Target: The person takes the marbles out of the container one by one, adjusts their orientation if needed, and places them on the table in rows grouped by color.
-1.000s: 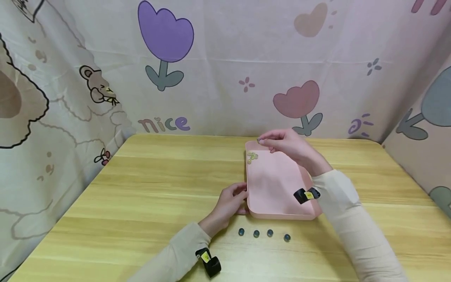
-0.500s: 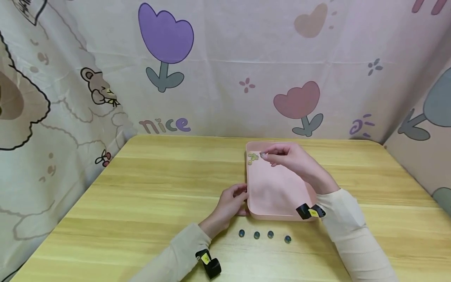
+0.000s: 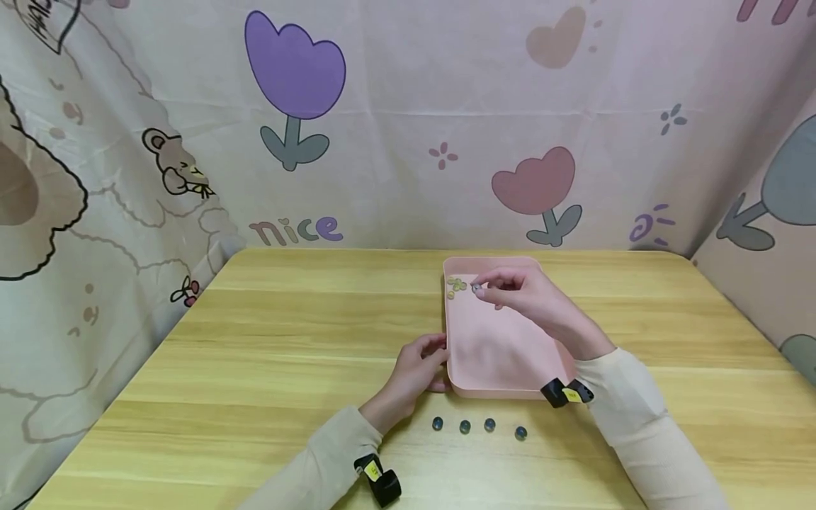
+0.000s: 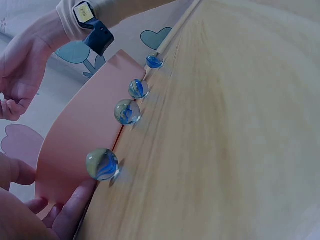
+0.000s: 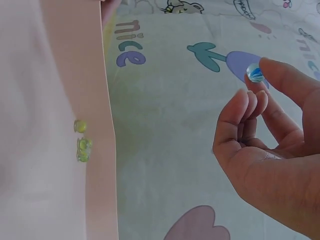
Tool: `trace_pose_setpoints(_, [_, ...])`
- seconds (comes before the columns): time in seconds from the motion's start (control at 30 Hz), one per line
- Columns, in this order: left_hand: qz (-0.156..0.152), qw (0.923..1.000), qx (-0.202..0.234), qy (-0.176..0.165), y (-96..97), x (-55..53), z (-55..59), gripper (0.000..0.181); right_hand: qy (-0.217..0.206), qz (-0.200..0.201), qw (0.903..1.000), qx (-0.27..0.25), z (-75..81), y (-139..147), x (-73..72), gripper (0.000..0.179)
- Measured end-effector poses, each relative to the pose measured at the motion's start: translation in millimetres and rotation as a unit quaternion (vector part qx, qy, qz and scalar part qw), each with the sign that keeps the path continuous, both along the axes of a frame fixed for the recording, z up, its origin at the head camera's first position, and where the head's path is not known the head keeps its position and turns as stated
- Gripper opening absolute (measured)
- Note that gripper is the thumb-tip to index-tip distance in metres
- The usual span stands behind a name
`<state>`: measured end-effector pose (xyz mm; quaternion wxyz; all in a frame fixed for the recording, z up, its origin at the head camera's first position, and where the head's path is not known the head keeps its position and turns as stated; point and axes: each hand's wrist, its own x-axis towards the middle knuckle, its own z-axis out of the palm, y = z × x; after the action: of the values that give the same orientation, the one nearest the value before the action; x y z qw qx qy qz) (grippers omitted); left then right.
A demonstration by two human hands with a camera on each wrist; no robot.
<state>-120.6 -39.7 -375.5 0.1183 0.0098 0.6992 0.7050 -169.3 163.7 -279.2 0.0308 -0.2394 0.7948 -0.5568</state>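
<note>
Between the thumb and index finger of my right hand [image 3: 532,297] a clear glass marble with a blue swirl [image 5: 254,73] is pinched. That hand hangs over the far part of the shallow pink tray [image 3: 491,393], just right of several yellow-green marbles [image 3: 456,285] in its far left corner. My left hand [image 3: 411,372] holds the tray at its left side near the front, thumb and fingers against the wall [image 4: 82,130]. In front of the tray several clear marbles with blue swirls [image 3: 465,426] lie in a loose row on the table.
The wooden table [image 3: 268,354] carries the tray right of its middle. A patterned cloth [image 3: 395,142] hangs behind the table and along both sides. Each wrist wears a small black camera [image 3: 378,482] over a light sleeve.
My right hand has come nearer from the tray's far edge, bringing the pinched marble beside the yellow-green ones. The left hand keeps its place at the tray's side.
</note>
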Motion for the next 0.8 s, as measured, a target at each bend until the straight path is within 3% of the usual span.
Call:
trace_pose_setpoints(0.17, [0.002,1.0,0.0,-0.001,-0.3,0.7,-0.2,0.04,0.021,0.016,0.9996,0.007,-2.6,4.1,5.1,0.017])
trace_pose_setpoints(0.43, [0.004,1.0,-0.001,-0.009,-1.1,0.2,-0.8,0.039,-0.03,0.017,0.9977,0.058,-8.4,8.3,20.1,0.021])
trace_pose_setpoints(0.8, [-0.001,1.0,0.004,0.001,-2.4,1.7,-0.3,0.039,-0.024,0.021,0.9958,0.086,-7.3,22.9,35.2,0.019])
